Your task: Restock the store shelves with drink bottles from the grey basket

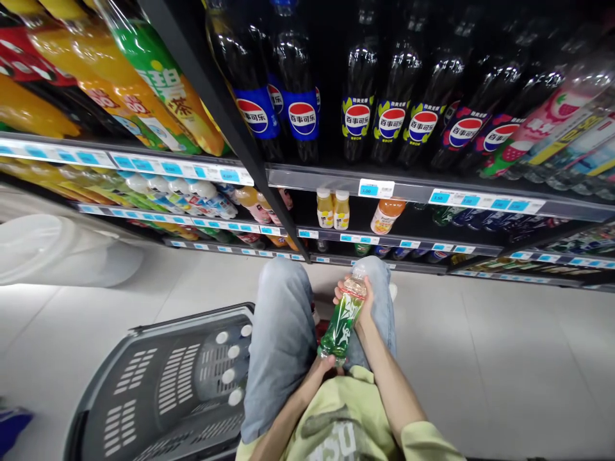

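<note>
A plastic drink bottle [342,323] with a green label and white lettering lies tilted above my lap, between my knees. My right hand [366,301] wraps round its far end, near a red band, with fingertips showing on the other side. At the near end, my left hand [323,368] grips the green base; most of its fingers are hidden beneath the bottle. I cannot make out a cap.
Shelves of drinks stand in front, with cola bottles [302,112] above and small yellow bottles [333,210] lower down. Price tags line the shelf edge [418,186]. To my left, a grey shopping basket [180,352] holds several white-capped bottles; a whitish bin [96,256] stands beyond it.
</note>
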Available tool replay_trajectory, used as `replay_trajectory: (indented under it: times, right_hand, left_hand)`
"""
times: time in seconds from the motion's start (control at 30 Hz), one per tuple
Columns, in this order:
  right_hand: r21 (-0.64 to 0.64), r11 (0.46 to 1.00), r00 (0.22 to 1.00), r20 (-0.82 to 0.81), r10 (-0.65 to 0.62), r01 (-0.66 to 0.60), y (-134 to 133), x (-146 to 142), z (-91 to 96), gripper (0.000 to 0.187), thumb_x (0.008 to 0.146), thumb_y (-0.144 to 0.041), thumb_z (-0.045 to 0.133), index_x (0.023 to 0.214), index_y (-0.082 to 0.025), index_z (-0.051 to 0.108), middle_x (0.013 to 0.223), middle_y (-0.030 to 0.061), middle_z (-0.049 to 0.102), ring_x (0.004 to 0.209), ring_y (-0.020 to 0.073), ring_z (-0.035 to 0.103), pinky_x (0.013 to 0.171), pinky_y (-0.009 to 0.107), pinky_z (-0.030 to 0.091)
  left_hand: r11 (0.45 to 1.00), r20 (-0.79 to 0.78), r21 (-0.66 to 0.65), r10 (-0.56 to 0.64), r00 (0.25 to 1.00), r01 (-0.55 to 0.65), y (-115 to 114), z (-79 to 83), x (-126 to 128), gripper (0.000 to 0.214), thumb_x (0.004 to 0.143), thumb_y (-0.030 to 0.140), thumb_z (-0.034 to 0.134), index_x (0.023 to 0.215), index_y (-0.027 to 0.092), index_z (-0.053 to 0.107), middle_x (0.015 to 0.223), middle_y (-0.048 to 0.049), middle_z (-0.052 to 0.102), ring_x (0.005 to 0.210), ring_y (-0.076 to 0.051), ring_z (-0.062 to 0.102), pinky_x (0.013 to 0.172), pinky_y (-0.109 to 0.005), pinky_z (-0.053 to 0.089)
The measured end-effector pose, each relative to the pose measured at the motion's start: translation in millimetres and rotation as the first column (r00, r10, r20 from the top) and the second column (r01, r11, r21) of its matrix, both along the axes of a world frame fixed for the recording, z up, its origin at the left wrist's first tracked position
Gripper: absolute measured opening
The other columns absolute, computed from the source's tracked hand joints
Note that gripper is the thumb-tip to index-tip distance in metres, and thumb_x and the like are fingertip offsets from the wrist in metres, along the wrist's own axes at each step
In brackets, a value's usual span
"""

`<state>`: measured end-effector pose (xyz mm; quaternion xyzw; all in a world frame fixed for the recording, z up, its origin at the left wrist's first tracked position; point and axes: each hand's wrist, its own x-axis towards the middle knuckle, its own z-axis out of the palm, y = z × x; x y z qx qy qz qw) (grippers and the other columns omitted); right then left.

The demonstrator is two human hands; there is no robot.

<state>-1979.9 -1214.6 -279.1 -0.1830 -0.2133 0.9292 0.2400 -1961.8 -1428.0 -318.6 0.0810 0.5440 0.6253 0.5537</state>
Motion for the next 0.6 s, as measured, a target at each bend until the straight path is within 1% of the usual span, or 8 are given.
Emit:
replay_trajectory:
  times: [0.1,0.17,0.2,0.3,0.37,0.47,0.53,0.6]
  right_hand:
    - [-0.002,1.0,1.0,-0.005,0.001,-0.001,-0.1,-3.8,0.3,0.049,0.096,-0.069,0.063,0.097,-0.021,0.07,0.078,0.0034,0.069,0.058,0.0187,0.063,0.05,0.03,0.056]
    - [-0.002,1.0,1.0,0.005,-0.018,0.018,0.7,-3.9,0.1,0.049,0.096,-0.068,0.063,0.096,-0.02,0.071,0.078,0.0043,0.071,0.058,0.0192,0.064,0.051,0.031,0.057]
    - [-0.004,0.999,0.999,0.016,-0.034,0.034,1.3,-3.6,-0.1,0.049,0.096,-0.068,0.063,0.095,-0.02,0.071,0.078,0.0047,0.072,0.058,0.0193,0.065,0.052,0.031,0.058]
    - [-0.013,0.998,0.997,0.04,-0.069,0.069,3.4,-2.1,-1.0,0.048,0.096,-0.066,0.064,0.093,-0.019,0.071,0.076,0.0051,0.073,0.057,0.0195,0.067,0.052,0.031,0.059]
    - [-0.013,0.997,0.996,0.048,-0.071,0.072,4.6,-1.9,-1.9,0.046,0.097,-0.065,0.065,0.093,-0.019,0.07,0.076,0.005,0.074,0.058,0.02,0.069,0.053,0.031,0.06]
    - [-0.013,0.998,0.996,0.067,-0.054,0.055,4.4,-4.1,-2.9,0.043,0.097,-0.063,0.068,0.095,-0.02,0.07,0.078,0.0052,0.076,0.059,0.0212,0.071,0.054,0.032,0.062]
    - [-0.01,1.0,0.996,0.084,-0.027,0.028,2.4,-6.3,-2.4,0.042,0.096,-0.062,0.07,0.097,-0.02,0.07,0.079,0.0053,0.077,0.059,0.0218,0.072,0.054,0.034,0.064]
    - [-0.009,1.0,0.995,0.099,0.012,-0.011,-0.4,-7.7,-0.7,0.041,0.096,-0.062,0.07,0.1,-0.021,0.069,0.082,0.0059,0.078,0.059,0.0223,0.072,0.056,0.036,0.065]
  left_hand:
    - [0.999,0.063,-0.023,-0.038,0.997,0.039,4.1,1.4,0.9,0.087,0.065,0.102,0.072,0.073,0.015,0.078,0.069,-0.0089,0.071,0.065,-0.022,0.066,0.069,-0.035,0.055]
    - [0.996,-0.046,-0.085,-0.02,0.999,0.016,9.5,2.7,0.1,0.086,0.065,0.102,0.071,0.071,0.016,0.076,0.068,-0.0095,0.07,0.063,-0.023,0.065,0.067,-0.036,0.055]
    - [0.992,-0.138,-0.118,0.018,0.99,-0.035,12.7,3.7,-0.7,0.081,0.062,0.098,0.076,0.073,0.017,0.075,0.071,-0.0096,0.072,0.066,-0.025,0.068,0.069,-0.038,0.057]
    - [0.967,-0.412,-0.112,0.165,0.896,-0.23,20.7,8.2,-2.9,0.068,0.055,0.072,0.091,0.096,0.02,0.075,0.098,-0.0121,0.081,0.093,-0.035,0.077,0.09,-0.044,0.062]
    - [0.953,-0.491,-0.069,0.225,0.842,-0.295,22.7,11.6,-3.5,0.073,0.058,0.059,0.091,0.117,0.022,0.071,0.121,-0.0148,0.081,0.112,-0.038,0.077,0.1,-0.046,0.062]
    - [0.948,-0.502,-0.058,0.244,0.83,-0.314,21.4,17.0,-3.4,0.077,0.063,0.053,0.088,0.131,0.026,0.064,0.135,-0.017,0.077,0.121,-0.039,0.077,0.102,-0.047,0.063]
    - [0.949,-0.488,-0.062,0.241,0.839,-0.309,19.8,21.6,-3.7,0.074,0.064,0.051,0.087,0.13,0.028,0.065,0.132,-0.0164,0.079,0.118,-0.04,0.078,0.101,-0.049,0.063]
    - [0.956,-0.475,-0.063,0.223,0.851,-0.286,18.7,26.7,-5.1,0.064,0.064,0.05,0.087,0.121,0.029,0.068,0.121,-0.0141,0.082,0.11,-0.04,0.079,0.098,-0.05,0.063]
